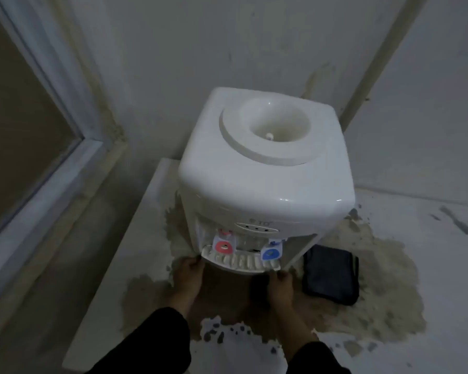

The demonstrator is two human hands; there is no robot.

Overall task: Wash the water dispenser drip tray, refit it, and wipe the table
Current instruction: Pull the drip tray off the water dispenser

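Observation:
A white water dispenser point(265, 168) stands on a white table point(135, 238), with no bottle in its round top socket. Under its red tap point(223, 245) and blue tap point(271, 252) sits the white slatted drip tray point(239, 263) at the dispenser's base. My left hand point(190, 273) grips the tray's left end and my right hand point(281, 282) grips its right end. Both arms wear dark sleeves.
A folded dark cloth point(331, 275) lies on the table just right of the dispenser's base. The table's surface is worn brown in large patches point(384, 287) around the dispenser. Walls close in behind, and a framed window point(38, 147) is at the left.

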